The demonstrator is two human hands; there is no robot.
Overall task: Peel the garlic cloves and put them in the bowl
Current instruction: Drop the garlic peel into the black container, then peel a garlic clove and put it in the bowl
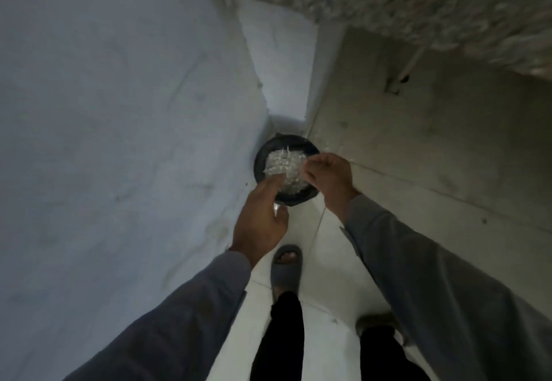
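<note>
I see the dark bowl (265, 153) heaped with pale garlic (283, 168), left hand (260, 216) pinching something small, right hand (327, 176) curled, contents unclear; progress unclear.

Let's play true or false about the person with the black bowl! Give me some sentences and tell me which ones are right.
1. The bowl is black. True.
2. The bowl is empty. False: a heap of whitish bits lies in it; the picture is too blurred to tell just what they are.
3. Both hands are near the bowl. True: the left hand is at its near rim and the right hand at its right side.
4. The person wears a red sleeve. False: both sleeves are grey.
5. A foot in a grey slipper stands on the floor below the bowl. True.
</note>
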